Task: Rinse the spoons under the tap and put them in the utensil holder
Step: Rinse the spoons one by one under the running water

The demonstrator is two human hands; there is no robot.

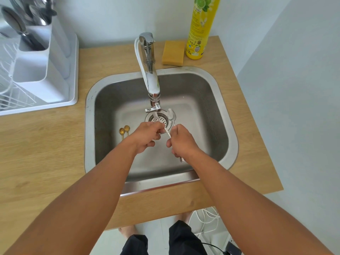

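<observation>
Over the steel sink (219, 100), below the tap (152, 83), both hands meet on a silver spoon (167, 133). My right hand (181, 141) grips its handle, whose end pokes out below the fist. My left hand (147, 137) pinches the bowl end near the drain, where a thin stream of water falls. Another silver spoon (172, 115) lies in the basin beside the drain. Two small gold spoons (124, 130) lie on the sink floor at the left. The white utensil holder (39, 57), with several utensils standing in it, sits at the back left.
The holder stands in a white dish rack (11, 94) on the wooden counter (46, 144). Behind the sink are a yellow sponge (173, 52) and a yellow detergent bottle (199, 28). A wall closes the right side.
</observation>
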